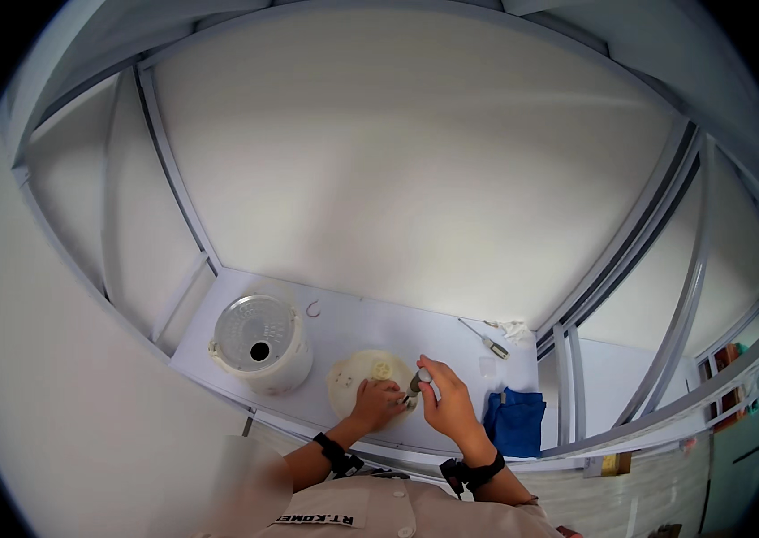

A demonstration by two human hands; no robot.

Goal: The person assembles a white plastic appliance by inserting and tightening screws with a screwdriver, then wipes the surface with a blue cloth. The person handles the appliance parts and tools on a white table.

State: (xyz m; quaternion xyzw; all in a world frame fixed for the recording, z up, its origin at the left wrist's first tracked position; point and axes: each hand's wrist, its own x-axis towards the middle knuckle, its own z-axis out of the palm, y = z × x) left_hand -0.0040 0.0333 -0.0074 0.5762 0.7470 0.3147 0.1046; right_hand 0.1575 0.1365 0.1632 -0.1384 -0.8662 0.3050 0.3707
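A round cream plastic cover (354, 377) lies flat on the white table (397, 327). My left hand (377, 403) rests on its right part, fingers pressed down on it. My right hand (448, 403) is closed around a screwdriver (419, 384) with a grey handle, tip pointing down to the cover's right edge beside my left fingers. To the left stands a white rice cooker body (260, 345), upside down, with a metal base plate and a round dark hole in it.
A second screwdriver (485, 340) lies at the back right beside a crumpled white cloth (516, 331). A blue cloth (517, 420) hangs at the table's right front edge. A small hook-shaped part (313, 309) lies behind the cooker. White panels enclose the table.
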